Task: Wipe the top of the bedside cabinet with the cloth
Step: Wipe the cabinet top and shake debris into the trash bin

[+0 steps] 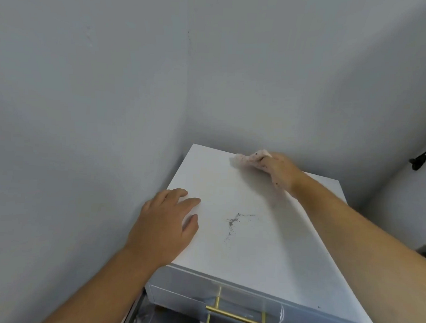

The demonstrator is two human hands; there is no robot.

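Observation:
The white bedside cabinet (256, 252) stands in a room corner, its flat top facing me. A smear of dark grey dirt (234, 221) marks the middle of the top. My right hand (280, 171) presses a pale pink speckled cloth (248, 159) against the far edge of the top, close to the back wall. My left hand (164, 223) lies flat on the top's left edge, fingers spread, holding nothing.
Grey walls (86, 105) close in on the cabinet at the left and the back. A drawer with a gold bar handle (239, 317) sits below the top. A black cable and plug (419, 161) hang on the right wall.

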